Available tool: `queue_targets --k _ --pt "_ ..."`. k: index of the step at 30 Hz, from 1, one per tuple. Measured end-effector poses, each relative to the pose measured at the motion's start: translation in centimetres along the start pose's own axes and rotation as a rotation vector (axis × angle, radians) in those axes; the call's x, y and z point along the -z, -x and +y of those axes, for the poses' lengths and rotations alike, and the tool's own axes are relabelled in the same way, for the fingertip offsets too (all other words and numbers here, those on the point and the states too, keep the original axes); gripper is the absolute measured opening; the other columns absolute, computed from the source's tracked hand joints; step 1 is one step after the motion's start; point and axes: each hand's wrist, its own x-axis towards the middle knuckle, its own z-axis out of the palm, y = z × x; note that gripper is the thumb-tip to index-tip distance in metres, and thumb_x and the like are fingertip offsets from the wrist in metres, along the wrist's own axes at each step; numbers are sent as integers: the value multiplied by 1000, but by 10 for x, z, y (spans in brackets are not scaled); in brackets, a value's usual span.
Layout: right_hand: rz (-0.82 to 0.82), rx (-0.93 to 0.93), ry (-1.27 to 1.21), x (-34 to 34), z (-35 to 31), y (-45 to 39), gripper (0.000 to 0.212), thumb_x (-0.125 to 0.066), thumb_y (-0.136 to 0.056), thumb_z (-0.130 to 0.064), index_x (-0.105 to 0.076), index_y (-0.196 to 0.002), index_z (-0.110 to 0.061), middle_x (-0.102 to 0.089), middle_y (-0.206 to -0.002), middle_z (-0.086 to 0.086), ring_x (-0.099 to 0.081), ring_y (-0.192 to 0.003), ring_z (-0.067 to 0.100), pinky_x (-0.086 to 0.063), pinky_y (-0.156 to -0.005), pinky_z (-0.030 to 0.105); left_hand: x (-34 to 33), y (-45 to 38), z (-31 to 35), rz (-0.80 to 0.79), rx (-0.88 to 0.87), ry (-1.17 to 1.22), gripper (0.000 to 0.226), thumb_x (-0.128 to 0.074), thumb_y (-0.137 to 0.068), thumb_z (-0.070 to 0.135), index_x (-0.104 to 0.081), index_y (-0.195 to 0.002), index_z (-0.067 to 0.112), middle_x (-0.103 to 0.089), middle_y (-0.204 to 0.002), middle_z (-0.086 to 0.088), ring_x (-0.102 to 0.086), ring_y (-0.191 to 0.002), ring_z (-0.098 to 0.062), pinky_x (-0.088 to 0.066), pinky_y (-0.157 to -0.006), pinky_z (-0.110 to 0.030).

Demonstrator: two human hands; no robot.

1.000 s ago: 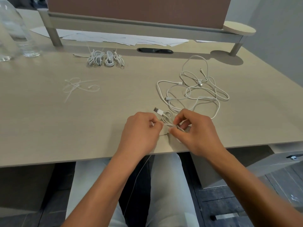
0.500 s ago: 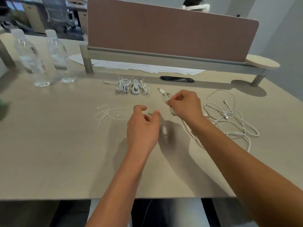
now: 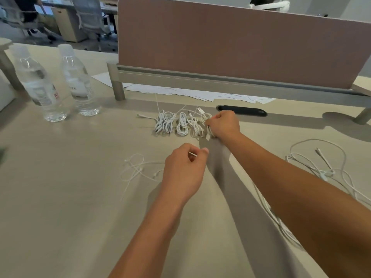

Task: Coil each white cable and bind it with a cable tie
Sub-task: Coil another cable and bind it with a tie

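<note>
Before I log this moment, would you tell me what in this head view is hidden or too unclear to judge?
1. The coiled cable in the right hand: the fingers cover its middle, so any tie is unseen.
2. The left hand: something thin and white at its fingertips is too small to name.
3. The loose cables at the right: the right forearm and the frame edge cut them off.
4. The bound coils: their ties are too small to make out.

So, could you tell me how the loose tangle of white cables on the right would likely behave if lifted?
The loose cables would probably sag and trail, since they sprawl in slack loops. They look thin, so likely light. Overlapping strands may snag and drag together across the desk.
</note>
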Motion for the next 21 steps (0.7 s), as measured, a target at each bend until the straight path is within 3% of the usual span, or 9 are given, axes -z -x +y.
queue_targets --k 4,8,10,12,16,18,21 --pt "-62 28 35 -12 -3 -3 18 -75 -80 -19 -76 -82 -1 -62 -66 6 -55 -62 20 -46 -60 29 2 -2 -3 2 -10 1 22 -62 -96 44 -69 -88 24 -66 -73 4 -60 -67 -20 -58 -75 -49" --pt "-81 51 40 -1 -4 6 16 -65 -84 -16 -66 -69 -10 -55 -63 5 -49 -58 21 -43 -59 31 1 0 -4 13 -14 -18 24 -63 -95 44 -69 -86 23 -67 -74 2 -62 -70 -23 -60 -77 -52" --pt "-78 38 4 12 -1 12 20 -60 -85 -15 -71 -85 3 -58 -69 7 -54 -62 22 -47 -62 34 0 4 -2 10 -19 -22 24 -63 -95 43 -69 -85 23 -67 -73 2 -63 -71 -23 -60 -77 -52" --pt "-82 29 -20 32 2 24 28 -59 -88 -15 -71 -103 6 -62 -76 11 -57 -70 21 -51 -64 37 -3 8 1 -6 -29 -23 24 -63 -95 42 -69 -84 23 -68 -74 3 -66 -74 -24 -60 -78 -52" --pt "-123 -4 -78 96 12 72 21 -62 -96 -19 -75 -102 -4 -76 -96 9 -70 -85 20 -60 -77 36 -16 23 11 -54 -68 -37 23 -62 -96 42 -68 -84 24 -72 -83 2 -70 -84 -25 -58 -85 -52" --pt "-112 2 -104 131 23 100 17 -62 -98 -22 -75 -100 -11 -78 -95 4 -74 -90 17 -59 -77 33 -28 34 17 -90 -95 -42 23 -62 -97 42 -68 -86 23 -72 -84 0 -70 -86 -26 -58 -86 -52" --pt "-33 17 -90 183 47 138 16 -59 -101 -25 -72 -104 -15 -77 -90 1 -75 -81 13 -59 -74 33 -53 53 26 -164 -150 -71 23 -60 -99 40 -70 -92 20 -73 -87 -2 -71 -88 -27 -59 -87 -51"
